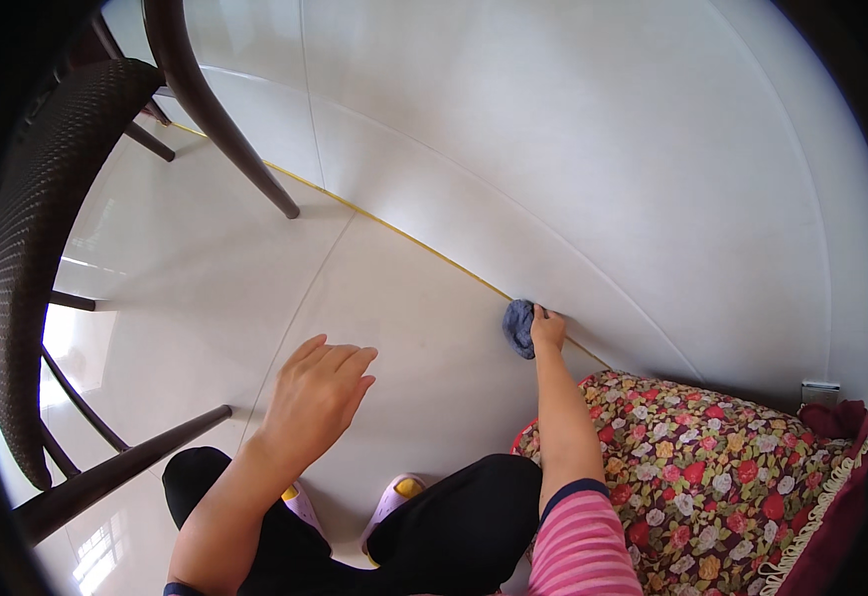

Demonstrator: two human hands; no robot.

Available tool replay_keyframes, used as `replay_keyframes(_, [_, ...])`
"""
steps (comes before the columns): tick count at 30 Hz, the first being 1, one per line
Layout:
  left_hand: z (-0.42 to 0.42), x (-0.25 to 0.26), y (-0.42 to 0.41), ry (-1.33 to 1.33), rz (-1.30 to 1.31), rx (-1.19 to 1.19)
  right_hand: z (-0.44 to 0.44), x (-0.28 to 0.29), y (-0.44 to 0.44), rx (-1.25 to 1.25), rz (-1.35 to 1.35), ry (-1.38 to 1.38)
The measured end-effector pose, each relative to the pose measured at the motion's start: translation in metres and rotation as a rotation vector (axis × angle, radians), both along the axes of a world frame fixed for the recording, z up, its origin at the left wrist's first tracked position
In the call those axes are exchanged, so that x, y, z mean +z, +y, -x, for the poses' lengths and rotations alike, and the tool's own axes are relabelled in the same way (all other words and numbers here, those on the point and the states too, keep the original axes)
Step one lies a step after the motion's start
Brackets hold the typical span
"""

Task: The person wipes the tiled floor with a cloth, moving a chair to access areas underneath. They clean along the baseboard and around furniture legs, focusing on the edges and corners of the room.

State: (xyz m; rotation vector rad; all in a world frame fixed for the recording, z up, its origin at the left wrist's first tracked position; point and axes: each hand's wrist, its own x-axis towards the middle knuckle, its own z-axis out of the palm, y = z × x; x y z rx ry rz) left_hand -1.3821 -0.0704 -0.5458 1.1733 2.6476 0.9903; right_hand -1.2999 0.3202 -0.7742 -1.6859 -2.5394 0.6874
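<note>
My right hand (pixel 548 328) grips a bunched blue-grey cloth (pixel 518 329) and presses it low down, where the tiled floor (pixel 412 328) meets the white wall tiles (pixel 553 164). A thin yellow strip (pixel 419 242) runs along that joint and passes behind the cloth. My left hand (pixel 322 391) hovers above the floor in front of my left knee, fingers slightly spread and holding nothing. Its palm faces away from view.
A dark brown woven chair (pixel 69 186) with tubular legs (pixel 225 134) stands at the left. At my right, a floral fabric cover (pixel 702 477) with dark red trim reaches close to the wall. A wall socket (pixel 821 391) sits behind it. My lilac clogs (pixel 391 506) are below me.
</note>
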Motion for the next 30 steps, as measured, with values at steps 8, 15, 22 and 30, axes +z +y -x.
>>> replay_keyframes(8, [0.002, -0.002, 0.013, -0.018, -0.052, -0.011, -0.001, 0.002, -0.005, -0.023, -0.09, -0.13])
replay_keyframes(15, [0.003, -0.003, 0.002, -0.025, -0.02, 0.015, 0.001, -0.005, -0.009, -0.051, -0.066, -0.117])
replay_keyframes(22, [0.001, -0.001, -0.005, -0.032, -0.013, 0.029, 0.004, -0.01, -0.015, -0.016, -0.023, -0.072])
replay_keyframes(30, [0.005, -0.004, 0.003, -0.04, -0.044, -0.012, -0.004, -0.025, 0.041, 0.204, 0.198, -0.077])
